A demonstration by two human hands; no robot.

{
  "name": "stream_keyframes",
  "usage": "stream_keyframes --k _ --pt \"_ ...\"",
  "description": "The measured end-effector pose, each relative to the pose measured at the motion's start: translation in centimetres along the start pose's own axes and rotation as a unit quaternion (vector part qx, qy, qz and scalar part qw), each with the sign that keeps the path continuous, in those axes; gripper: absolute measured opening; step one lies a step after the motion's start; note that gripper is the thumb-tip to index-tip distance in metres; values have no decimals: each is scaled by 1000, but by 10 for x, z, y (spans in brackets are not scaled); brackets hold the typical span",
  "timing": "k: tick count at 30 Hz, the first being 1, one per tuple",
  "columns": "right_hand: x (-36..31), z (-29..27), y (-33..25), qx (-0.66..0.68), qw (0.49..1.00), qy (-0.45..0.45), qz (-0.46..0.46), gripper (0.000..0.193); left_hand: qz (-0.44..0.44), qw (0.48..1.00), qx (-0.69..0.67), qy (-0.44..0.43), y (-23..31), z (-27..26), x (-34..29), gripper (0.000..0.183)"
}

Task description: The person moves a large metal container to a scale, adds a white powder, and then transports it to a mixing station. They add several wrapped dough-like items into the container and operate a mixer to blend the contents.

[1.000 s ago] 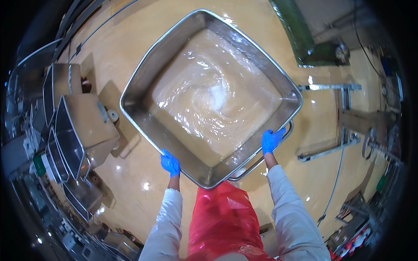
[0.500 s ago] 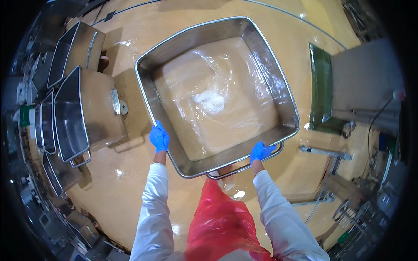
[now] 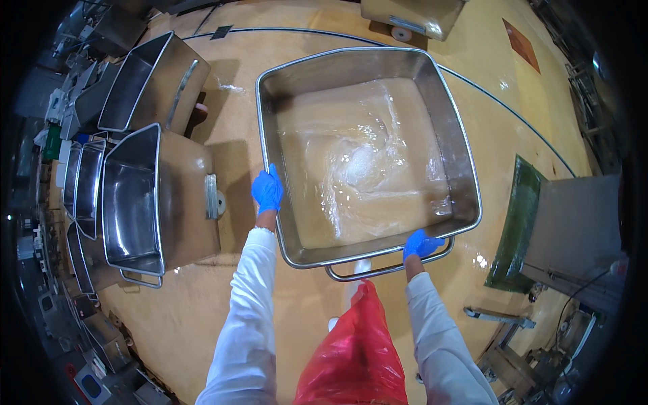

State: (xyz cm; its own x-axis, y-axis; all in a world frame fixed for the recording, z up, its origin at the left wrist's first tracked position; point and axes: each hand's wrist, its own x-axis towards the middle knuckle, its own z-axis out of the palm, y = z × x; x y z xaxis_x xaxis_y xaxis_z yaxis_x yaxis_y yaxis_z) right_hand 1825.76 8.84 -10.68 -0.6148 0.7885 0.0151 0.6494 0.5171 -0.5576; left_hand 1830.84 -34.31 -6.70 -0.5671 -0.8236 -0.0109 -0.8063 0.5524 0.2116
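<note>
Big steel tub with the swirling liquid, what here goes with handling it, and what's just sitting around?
In hand:
- big steel tub with cloudy liquid
- left hand on its side rim
- right hand at its front handle

Standing about:
- empty steel tubs on the left
- green mat
- grey cabinet
</note>
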Motion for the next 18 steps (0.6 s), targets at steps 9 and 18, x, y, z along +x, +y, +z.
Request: stream_keyframes --k 9,18 --pt "27 136 -184 5 997 -59 53 47 96 988 -113 36 52 -15 63 74" --pt "4 257 -360 -10 991 -125 47 46 -191 976 -99 -28 73 8 190 48"
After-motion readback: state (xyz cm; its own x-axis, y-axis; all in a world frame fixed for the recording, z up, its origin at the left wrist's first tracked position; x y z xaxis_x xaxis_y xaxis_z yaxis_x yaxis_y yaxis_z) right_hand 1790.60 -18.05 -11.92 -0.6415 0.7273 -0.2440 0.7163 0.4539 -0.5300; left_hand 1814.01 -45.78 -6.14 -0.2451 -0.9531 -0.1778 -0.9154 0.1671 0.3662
